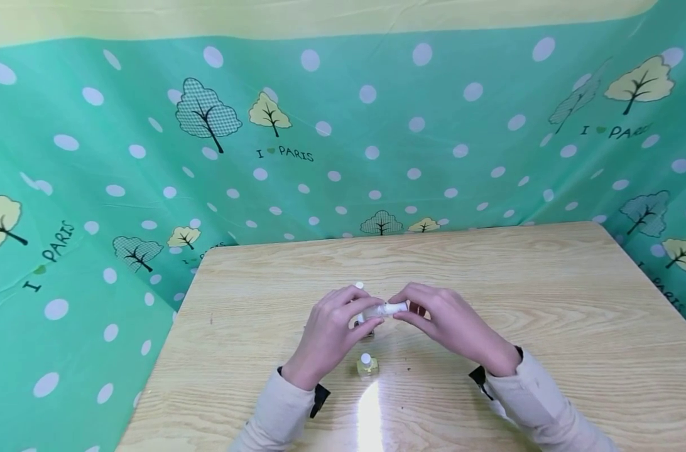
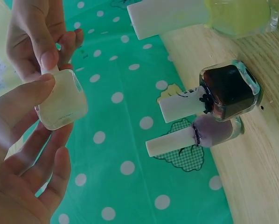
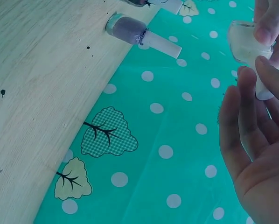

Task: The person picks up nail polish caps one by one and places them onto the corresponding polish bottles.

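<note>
My left hand (image 1: 328,323) pinches the glass body of a pale whitish nail polish bottle (image 2: 65,105) between thumb and fingers. The fingertips of my right hand (image 1: 447,317) grip its white cap (image 3: 262,91), and the bottle lies sideways in the air between both hands. Whether the cap is loosened cannot be made out. Below stand other nail polish bottles with white caps: a yellow one (image 1: 368,368) nearest me, a very dark one (image 2: 228,91) partly behind my left hand in the head view, and a greyish purple one (image 3: 127,31) farther back.
The bottles stand on a light wood-grain table (image 1: 546,301). Small dark specks (image 3: 3,94) dot its surface. Behind and beside the table hangs a green cloth (image 1: 343,138) with white dots and printed trees.
</note>
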Motion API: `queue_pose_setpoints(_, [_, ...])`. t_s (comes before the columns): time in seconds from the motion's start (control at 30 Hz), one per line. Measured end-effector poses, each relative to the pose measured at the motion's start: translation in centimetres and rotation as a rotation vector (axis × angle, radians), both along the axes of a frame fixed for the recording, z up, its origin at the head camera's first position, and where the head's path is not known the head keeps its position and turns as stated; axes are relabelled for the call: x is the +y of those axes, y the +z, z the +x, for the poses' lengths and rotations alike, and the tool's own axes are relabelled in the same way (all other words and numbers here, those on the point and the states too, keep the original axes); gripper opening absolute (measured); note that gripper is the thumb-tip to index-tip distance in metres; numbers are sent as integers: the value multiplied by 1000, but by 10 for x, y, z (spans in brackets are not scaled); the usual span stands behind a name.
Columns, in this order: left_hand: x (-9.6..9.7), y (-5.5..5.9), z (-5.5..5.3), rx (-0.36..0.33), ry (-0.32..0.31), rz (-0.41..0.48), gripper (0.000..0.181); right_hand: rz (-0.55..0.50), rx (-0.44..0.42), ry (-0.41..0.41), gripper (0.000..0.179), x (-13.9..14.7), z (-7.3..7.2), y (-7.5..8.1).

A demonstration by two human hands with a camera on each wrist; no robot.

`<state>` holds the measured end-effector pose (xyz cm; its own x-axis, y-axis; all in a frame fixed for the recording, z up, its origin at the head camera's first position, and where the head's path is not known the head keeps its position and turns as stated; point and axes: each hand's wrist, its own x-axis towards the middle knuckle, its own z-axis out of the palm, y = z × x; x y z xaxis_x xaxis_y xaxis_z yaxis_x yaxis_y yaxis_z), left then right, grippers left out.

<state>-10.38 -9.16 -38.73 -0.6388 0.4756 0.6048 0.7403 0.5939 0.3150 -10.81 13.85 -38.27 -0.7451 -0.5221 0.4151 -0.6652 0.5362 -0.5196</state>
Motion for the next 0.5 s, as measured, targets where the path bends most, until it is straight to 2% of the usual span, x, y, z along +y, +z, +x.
queue_pose_setpoints(0.1, [0,-1,0,0,-3,-8,24,-9,-22,1,13,1,0,0])
queue_pose_setpoints(0.3, [1,-2,0,-5,-2,-43,24,-33,-132,2,9,1,-1,1])
queue_pose_setpoints(0.5, [2,-4,0,30,0,-59,24,-53,-164,-21,11,-1,-1,2])
